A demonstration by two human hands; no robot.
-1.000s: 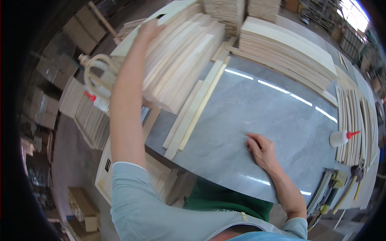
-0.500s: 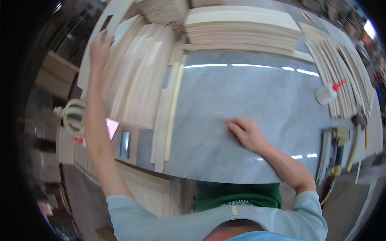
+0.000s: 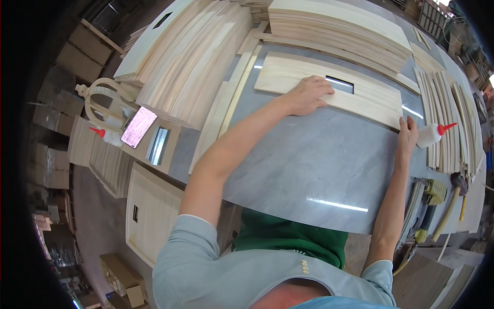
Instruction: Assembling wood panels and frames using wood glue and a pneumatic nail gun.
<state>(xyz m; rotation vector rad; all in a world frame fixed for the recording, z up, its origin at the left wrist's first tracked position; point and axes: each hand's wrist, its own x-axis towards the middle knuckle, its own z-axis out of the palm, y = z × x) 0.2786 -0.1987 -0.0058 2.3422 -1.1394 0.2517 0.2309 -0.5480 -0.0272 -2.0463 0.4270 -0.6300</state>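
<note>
Wooden panel (image 3: 345,101) sits in half-curled left grip (image 3: 310,96); right grip (image 3: 408,134) seemingly pinches its corner.

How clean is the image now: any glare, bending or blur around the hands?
Head view: streaks of glare cross the grey tabletop; head view: straight edges bow toward the black rim; head view: the left hand, right hand and slotted board look fairly sharp.

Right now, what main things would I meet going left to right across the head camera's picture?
White red-tipped bottle, pink-faced rectangle, shiny metal-looking piece, left hand on a wooden panel, right hand at its right end, another red-tipped bottle.
</note>
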